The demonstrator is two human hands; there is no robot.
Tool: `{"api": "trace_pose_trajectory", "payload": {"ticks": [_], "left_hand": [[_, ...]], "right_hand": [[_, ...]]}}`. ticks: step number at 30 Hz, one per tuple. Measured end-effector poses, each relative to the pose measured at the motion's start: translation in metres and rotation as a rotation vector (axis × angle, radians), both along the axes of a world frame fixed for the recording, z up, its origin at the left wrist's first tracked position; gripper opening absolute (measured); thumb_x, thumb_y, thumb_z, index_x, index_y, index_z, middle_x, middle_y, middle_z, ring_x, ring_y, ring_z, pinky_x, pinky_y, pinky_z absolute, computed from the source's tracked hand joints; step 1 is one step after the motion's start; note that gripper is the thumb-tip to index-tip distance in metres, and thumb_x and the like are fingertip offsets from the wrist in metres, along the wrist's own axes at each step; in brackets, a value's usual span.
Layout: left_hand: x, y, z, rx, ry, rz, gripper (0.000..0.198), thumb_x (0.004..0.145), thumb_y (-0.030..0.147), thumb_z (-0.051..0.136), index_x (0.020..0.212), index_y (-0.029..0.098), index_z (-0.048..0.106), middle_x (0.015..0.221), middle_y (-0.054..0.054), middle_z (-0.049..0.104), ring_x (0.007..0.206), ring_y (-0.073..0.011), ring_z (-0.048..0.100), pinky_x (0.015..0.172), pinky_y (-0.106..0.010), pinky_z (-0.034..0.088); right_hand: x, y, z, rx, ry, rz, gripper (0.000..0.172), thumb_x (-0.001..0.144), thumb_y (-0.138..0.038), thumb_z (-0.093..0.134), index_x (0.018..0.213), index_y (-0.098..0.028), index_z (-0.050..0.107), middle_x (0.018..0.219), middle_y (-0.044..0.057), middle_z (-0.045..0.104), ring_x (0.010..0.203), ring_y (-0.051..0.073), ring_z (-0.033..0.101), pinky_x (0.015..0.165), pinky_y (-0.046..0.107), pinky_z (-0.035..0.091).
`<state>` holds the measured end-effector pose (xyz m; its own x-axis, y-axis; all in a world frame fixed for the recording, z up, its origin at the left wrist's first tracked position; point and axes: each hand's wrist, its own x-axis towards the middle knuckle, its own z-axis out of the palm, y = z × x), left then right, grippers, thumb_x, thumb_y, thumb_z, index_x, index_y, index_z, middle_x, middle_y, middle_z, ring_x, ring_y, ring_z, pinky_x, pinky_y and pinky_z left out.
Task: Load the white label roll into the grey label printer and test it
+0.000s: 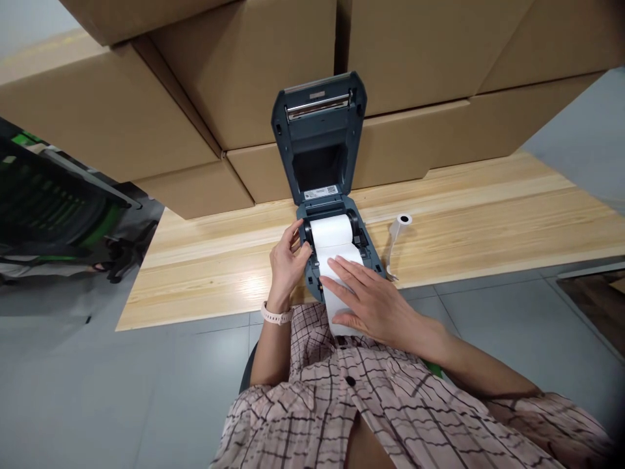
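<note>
A dark blue-grey label printer (319, 140) stands on the wooden table (463, 215) with its lid swung up. A white label roll (332, 231) sits in its bay, and a strip of white paper (336, 306) runs out over the front toward me. My left hand (287, 260) grips the printer's left side by the roll holder, fingers curled on it. My right hand (366, 296) lies flat on the paper strip, fingers stretched out, pressing it down.
An empty white roll core with a loose tail (398, 238) lies to the right of the printer. Large cardboard boxes (234, 71) are stacked behind it. A dark rack with green parts (53, 202) stands at left. Grey tiled floor (488, 312) lies below.
</note>
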<state>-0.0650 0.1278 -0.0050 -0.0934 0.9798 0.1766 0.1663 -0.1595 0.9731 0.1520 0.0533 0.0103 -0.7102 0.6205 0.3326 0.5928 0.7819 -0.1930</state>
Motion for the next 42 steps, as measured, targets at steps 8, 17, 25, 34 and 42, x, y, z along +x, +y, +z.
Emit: {"api": "trace_pose_trajectory", "payload": {"ticks": [8,17,25,34,42], "left_hand": [[0.004,-0.001,0.001,-0.001,-0.053,-0.005,0.051,0.09,0.028,0.067,0.14,0.022,0.065,0.151,-0.013,0.066,0.14,-0.028,0.065,0.122,-0.047,0.051],[0.03,-0.066,0.011,-0.208,-0.16,-0.047,0.092,0.09,0.041,0.078,0.167,0.034,0.028,0.179,-0.006,0.031,0.165,-0.0304,0.033,0.136,-0.047,0.033],[0.029,-0.097,0.006,-0.299,-0.204,-0.11,0.105,0.09,0.05,0.078,0.17,0.041,0.01,0.182,-0.004,0.023,0.166,-0.032,0.029,0.131,-0.049,0.041],[0.028,-0.108,0.001,-0.322,-0.213,-0.072,0.111,0.087,0.054,0.081,0.17,0.044,0.008,0.184,-0.003,0.009,0.168,-0.0332,0.024,0.129,-0.05,0.043],[0.024,-0.112,-0.004,-0.286,-0.194,-0.088,0.112,0.087,0.051,0.083,0.17,0.05,0.006,0.183,-0.003,0.018,0.164,-0.0338,0.034,0.13,-0.057,0.04]], "right_hand": [[0.003,-0.011,0.002,-0.003,0.047,0.02,0.064,0.105,-0.05,0.059,0.158,-0.016,0.051,0.166,0.02,0.049,0.158,0.035,0.044,0.123,0.058,0.049],[0.024,0.0,0.025,-0.208,0.28,0.11,0.033,0.107,-0.04,0.058,0.135,-0.028,0.071,0.143,0.009,0.073,0.136,0.026,0.068,0.109,0.049,0.063],[0.035,0.164,0.108,-0.057,0.938,-0.232,0.041,0.111,-0.036,0.05,0.145,-0.015,0.059,0.148,0.013,0.068,0.137,0.017,0.065,0.118,0.035,0.051],[-0.003,0.227,0.14,-0.459,1.011,-0.081,0.067,0.116,-0.042,0.006,0.148,-0.015,0.058,0.14,0.004,0.073,0.136,0.017,0.066,0.115,0.033,0.05],[0.023,0.057,0.058,-0.004,0.728,-0.141,0.047,0.111,-0.042,0.029,0.137,-0.028,0.066,0.15,0.003,0.066,0.149,0.026,0.054,0.127,0.057,0.041]]}}
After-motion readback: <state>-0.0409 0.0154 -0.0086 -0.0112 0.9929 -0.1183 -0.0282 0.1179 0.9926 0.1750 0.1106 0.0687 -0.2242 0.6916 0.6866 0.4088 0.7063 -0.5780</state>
